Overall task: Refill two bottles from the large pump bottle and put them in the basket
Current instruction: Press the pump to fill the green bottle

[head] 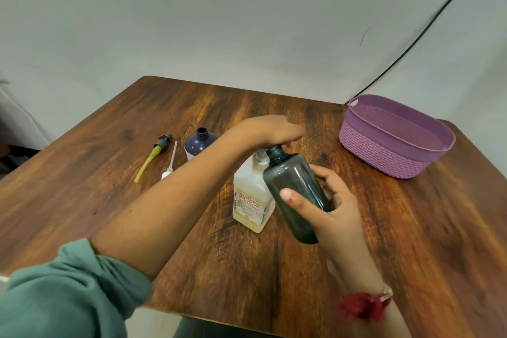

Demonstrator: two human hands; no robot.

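Note:
The large white pump bottle (251, 197) stands mid-table. My left hand (274, 130) rests on its pump head, fingers bent downward over it. My right hand (326, 210) grips a dark smoky-grey bottle (296, 195), tilted with its open neck right at the pump's spout. A second, dark blue bottle (199, 141) with an open neck stands behind my left forearm, partly hidden. The purple woven basket (395, 143) sits at the table's right rear and looks empty.
Two removed pump caps lie left of the blue bottle: a dark one with a yellow tube (156, 153) and a white one with a thin clear tube (170, 164). A black cable (428, 27) runs down the wall behind the basket.

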